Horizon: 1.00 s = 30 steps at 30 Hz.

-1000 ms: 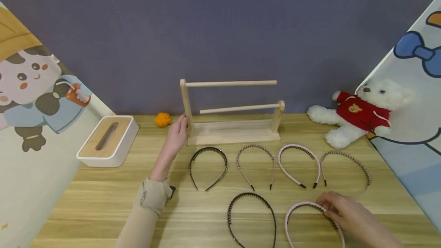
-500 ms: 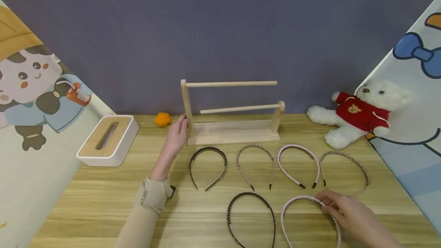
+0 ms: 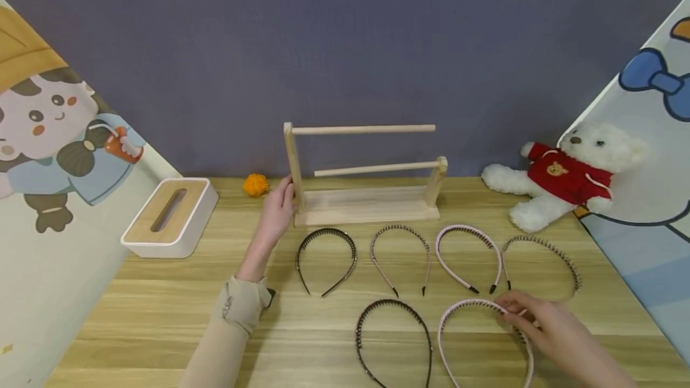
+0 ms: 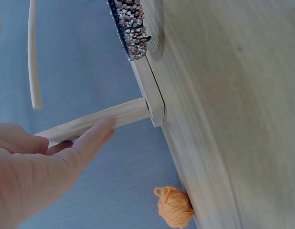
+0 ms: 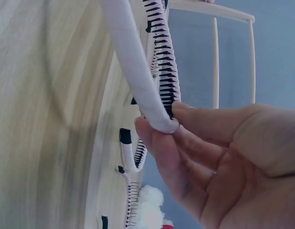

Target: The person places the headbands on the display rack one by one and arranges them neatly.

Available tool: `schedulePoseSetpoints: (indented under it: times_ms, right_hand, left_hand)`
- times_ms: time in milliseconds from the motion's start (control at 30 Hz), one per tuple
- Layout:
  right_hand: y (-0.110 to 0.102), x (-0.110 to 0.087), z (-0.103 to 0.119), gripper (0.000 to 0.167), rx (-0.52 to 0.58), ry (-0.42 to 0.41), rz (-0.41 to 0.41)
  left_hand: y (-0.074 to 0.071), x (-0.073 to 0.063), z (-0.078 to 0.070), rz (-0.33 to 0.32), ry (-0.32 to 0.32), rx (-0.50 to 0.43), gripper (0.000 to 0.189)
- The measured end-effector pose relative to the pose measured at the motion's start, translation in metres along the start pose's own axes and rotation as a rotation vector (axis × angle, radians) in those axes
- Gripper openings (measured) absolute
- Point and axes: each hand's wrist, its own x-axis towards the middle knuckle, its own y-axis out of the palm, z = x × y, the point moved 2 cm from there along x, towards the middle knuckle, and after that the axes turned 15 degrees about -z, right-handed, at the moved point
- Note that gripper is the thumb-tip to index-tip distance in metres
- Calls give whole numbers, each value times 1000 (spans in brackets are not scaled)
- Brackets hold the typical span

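Observation:
My left hand (image 3: 279,203) grips the left upright of a bare wooden rack (image 3: 366,207) at the back of the table; in the left wrist view the thumb and fingers lie on either side of the post (image 4: 104,116). With thumb and fingertips, my right hand (image 3: 544,322) pinches the upper right of a pale pink toothed headband (image 3: 458,305). In the right wrist view this headband (image 5: 133,62) hangs above the table, its shadow on the wood. A dark headband (image 3: 388,302) lies to its left. Behind it are a black headband (image 3: 326,232), a thin beaded one (image 3: 399,228) and a pink one (image 3: 439,250).
A brown-toned toothed headband (image 3: 560,255) lies at the right, partly behind my right hand. A white teddy bear in a red sweater (image 3: 566,178) sits back right. An orange yarn ball (image 3: 256,185) and a white tissue box with wooden lid (image 3: 172,220) stand left of the rack.
My right hand has raised the pink headband, which shifts slightly up and left in the head view. My left hand keeps its hold on the rack.

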Motion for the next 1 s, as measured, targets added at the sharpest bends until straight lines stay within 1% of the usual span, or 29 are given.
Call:
schedulePoseSetpoints:
  times_ms: [200,400,500,567,667,733,800,1000]
  right_hand:
    - [-4,-1,-1,18,42,-79,-82]
    - [-10,-4,0,20,81,-111,-106]
    - [-15,-4,4,22,66,-91,-120]
    - [-19,-3,7,23,48,-50,-112]
    - [-26,-3,11,25,43,-25,-128]
    - [-30,-3,15,27,51,-35,-154]
    - [-35,-3,18,30,61,-57,-197]
    - [-49,3,30,31,14,-51,-274]
  left_hand:
    - [-1,0,0,-9,2,7,44]
    - [-2,-1,-2,-4,-2,25,45]
    - [-1,0,-2,-2,-3,34,45]
    - [-1,0,-3,-3,0,45,45]
    - [0,-1,-4,-3,7,59,45]
    - [0,-1,-4,-1,8,63,45]
    - [0,-1,-5,0,8,61,44]
    - [1,0,-5,-4,-2,41,44]
